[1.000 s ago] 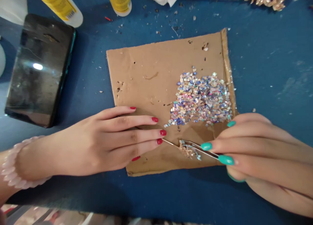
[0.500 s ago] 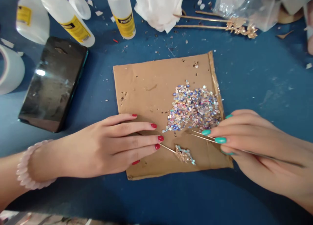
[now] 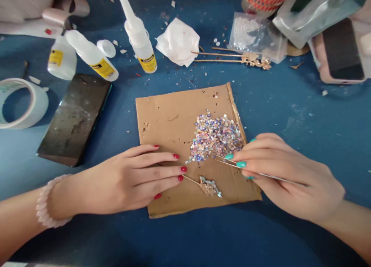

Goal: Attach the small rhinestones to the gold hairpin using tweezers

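A brown cardboard sheet (image 3: 168, 116) lies on the blue table with a pile of small iridescent chips (image 3: 216, 137) on its right half. My left hand (image 3: 127, 180), with red nails, lies flat on the cardboard's near left part. Its stretched fingers rest over the thin stem of a gold leaf ornament (image 3: 210, 186) partly covered with chips. My right hand (image 3: 284, 178), with teal nails, pinches metal tweezers (image 3: 224, 160). The tweezer tips point left at the pile's near edge, a little above the ornament.
A dark phone (image 3: 75, 118) and a tape roll (image 3: 23, 102) lie to the left. Glue bottles (image 3: 139, 38) stand or lie at the back, beside a crumpled tissue (image 3: 178, 40), gold leaf sticks (image 3: 232, 58), a plastic bag (image 3: 255, 35) and a pink-cased phone (image 3: 342, 50).
My right hand has moved the tweezers from the ornament up to the pile's near edge. The view has pulled back, showing more of the table. My left hand has stayed put.
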Demonstrator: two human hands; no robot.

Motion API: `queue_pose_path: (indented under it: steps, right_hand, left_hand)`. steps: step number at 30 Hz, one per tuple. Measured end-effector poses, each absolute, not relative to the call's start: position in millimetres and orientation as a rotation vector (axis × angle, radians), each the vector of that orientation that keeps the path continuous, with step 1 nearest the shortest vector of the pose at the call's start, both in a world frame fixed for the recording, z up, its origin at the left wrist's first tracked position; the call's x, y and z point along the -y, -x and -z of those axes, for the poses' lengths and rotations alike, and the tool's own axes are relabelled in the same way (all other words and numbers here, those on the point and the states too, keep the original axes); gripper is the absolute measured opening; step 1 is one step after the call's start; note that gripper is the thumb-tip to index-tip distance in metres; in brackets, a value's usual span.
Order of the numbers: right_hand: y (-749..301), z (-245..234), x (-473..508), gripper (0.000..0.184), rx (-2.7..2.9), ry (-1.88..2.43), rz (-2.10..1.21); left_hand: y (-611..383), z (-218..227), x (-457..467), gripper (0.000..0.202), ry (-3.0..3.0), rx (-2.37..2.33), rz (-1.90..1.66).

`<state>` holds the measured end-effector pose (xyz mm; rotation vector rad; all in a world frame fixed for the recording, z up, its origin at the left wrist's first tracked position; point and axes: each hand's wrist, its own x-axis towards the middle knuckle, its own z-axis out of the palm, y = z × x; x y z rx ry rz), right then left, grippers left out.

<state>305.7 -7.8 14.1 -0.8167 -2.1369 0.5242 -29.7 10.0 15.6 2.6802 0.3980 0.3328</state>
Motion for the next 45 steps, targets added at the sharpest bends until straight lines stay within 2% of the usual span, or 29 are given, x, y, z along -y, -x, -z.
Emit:
queue_pose_path:
  steps: [21, 39, 45]
  right_hand:
    - [-300.4, -16.2, 2.7, 0.024, 2.233, 0.766, -0.557]
    - [-302.6, -11.4, 8.5, 0.015, 2.126, 0.783, -0.612]
    - [-303.4, -13.8, 0.8, 0.022, 2.082, 0.844, -0.595]
  left_hand:
    - [29.5, -13.1, -11.6, 0.034, -2.665, -0.364, -0.334]
    - [29.1, -13.0, -11.1, 0.034, -2.653, -0.397, -0.320]
    - [30.1, -12.4, -10.6, 0.034, -2.669, -0.394, -0.326]
